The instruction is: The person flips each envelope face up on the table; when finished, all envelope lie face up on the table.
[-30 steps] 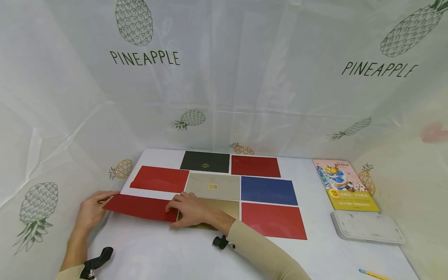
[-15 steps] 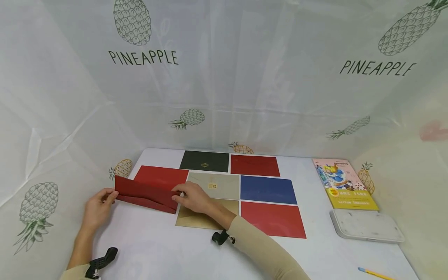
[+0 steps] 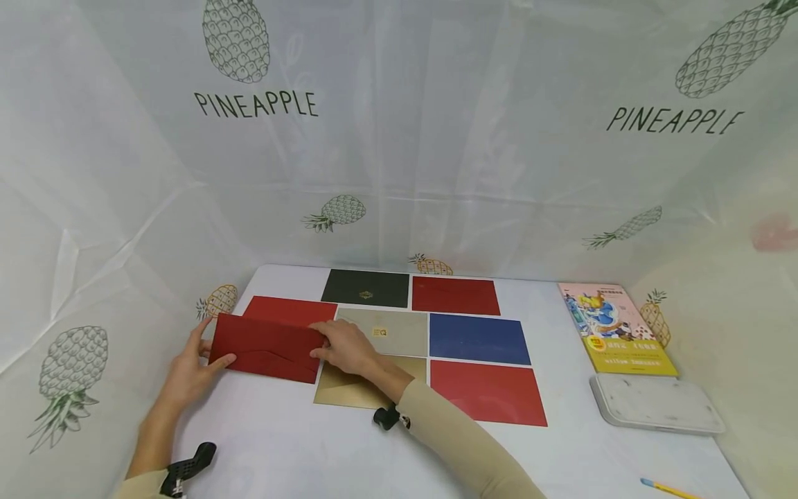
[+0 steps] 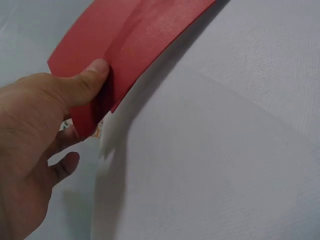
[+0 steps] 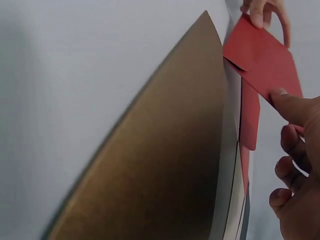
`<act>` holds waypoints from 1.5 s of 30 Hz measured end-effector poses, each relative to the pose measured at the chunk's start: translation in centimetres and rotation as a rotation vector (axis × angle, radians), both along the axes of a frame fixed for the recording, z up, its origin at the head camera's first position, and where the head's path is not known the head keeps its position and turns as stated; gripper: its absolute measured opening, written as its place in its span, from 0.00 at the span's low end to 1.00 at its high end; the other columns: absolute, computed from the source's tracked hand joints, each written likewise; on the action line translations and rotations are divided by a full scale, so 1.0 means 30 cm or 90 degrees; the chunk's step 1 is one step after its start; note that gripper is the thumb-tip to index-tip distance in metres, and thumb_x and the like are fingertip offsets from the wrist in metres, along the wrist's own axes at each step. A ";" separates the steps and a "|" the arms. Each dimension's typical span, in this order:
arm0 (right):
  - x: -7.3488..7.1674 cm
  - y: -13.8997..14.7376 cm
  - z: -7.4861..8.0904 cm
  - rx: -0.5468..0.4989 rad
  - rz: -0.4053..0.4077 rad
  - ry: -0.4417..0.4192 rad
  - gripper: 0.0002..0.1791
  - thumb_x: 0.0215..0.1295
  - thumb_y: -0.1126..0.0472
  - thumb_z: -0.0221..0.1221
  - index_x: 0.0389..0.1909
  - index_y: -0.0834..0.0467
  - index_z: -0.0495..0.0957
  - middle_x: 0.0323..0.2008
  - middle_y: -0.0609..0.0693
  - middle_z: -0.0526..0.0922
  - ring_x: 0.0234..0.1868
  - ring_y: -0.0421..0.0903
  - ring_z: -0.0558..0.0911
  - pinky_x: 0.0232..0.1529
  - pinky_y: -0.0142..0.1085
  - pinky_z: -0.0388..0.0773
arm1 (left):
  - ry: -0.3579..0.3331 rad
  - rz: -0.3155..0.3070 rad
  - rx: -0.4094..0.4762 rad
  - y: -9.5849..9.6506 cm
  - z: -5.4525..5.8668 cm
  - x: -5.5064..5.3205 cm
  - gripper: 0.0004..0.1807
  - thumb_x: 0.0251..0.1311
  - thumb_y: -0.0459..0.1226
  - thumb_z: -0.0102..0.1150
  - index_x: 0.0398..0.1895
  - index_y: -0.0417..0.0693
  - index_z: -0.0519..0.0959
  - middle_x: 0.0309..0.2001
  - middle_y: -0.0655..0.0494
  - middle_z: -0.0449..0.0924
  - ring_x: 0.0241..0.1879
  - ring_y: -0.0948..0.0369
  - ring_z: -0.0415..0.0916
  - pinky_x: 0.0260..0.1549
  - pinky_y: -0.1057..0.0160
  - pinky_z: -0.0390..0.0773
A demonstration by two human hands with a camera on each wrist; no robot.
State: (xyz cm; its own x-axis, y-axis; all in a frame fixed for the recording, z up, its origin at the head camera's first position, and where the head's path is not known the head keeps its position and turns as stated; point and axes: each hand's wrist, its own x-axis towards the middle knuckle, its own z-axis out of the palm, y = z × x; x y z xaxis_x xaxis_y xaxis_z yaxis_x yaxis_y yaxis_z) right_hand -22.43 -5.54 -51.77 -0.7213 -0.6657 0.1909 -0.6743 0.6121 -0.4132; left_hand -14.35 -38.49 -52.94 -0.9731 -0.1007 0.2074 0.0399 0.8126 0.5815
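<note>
A dark red envelope [image 3: 264, 346] is held between both hands, tilted up off the table with its flap side toward me. At its left end my left hand [image 3: 190, 374] pinches it, thumb on the near face; the left wrist view shows this thumb on the red paper [image 4: 145, 42]. My right hand [image 3: 349, 346] pinches the right end, and in the right wrist view the thumb lies on the envelope's [image 5: 267, 65] near face. Behind it, partly covered, lies a brighter red envelope [image 3: 293, 310]. A gold envelope [image 3: 349, 386] lies under the right hand and forearm.
Flat on the white table [image 3: 299, 450] are a dark green envelope [image 3: 364, 286], a red one [image 3: 455, 296], a cream one [image 3: 399, 336], a blue one [image 3: 480, 339] and another red one [image 3: 486, 391]. At right are a book [image 3: 614, 326], a pale case [image 3: 654, 404] and a pencil [image 3: 670, 488].
The dark red envelope has risen from near the table, and its flap side has swung round toward me. The left hand's thumb has moved onto its near face. The other envelopes have stayed put.
</note>
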 end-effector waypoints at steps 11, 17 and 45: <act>-0.003 0.012 -0.008 -0.008 -0.017 -0.050 0.30 0.63 0.45 0.68 0.63 0.50 0.74 0.33 0.36 0.79 0.35 0.31 0.74 0.43 0.29 0.71 | -0.109 -0.039 -0.028 0.001 -0.002 0.011 0.56 0.58 0.45 0.72 0.81 0.49 0.44 0.34 0.47 0.73 0.31 0.56 0.71 0.27 0.59 0.67; -0.007 0.006 -0.013 0.015 -0.016 -0.046 0.30 0.61 0.42 0.69 0.61 0.49 0.75 0.33 0.36 0.78 0.36 0.31 0.73 0.45 0.30 0.71 | -0.169 -0.043 -0.062 0.009 0.021 0.004 0.59 0.57 0.54 0.70 0.80 0.42 0.43 0.38 0.45 0.77 0.33 0.55 0.74 0.27 0.57 0.71; -0.007 0.015 -0.017 0.113 0.010 -0.015 0.21 0.63 0.42 0.66 0.54 0.45 0.84 0.42 0.40 0.78 0.42 0.35 0.72 0.43 0.32 0.71 | -0.164 -0.045 -0.067 0.020 -0.003 -0.001 0.47 0.51 0.42 0.76 0.68 0.26 0.62 0.51 0.24 0.65 0.51 0.34 0.65 0.43 0.37 0.76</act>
State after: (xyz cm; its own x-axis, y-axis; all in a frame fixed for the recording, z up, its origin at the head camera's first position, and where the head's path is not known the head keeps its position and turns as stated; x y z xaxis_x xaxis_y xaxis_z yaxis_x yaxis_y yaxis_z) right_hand -22.63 -5.08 -52.29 -0.7130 -0.6992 0.0526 -0.6762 0.6660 -0.3149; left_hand -14.38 -37.90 -53.02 -0.9989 -0.0213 -0.0423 -0.0394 0.8697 0.4920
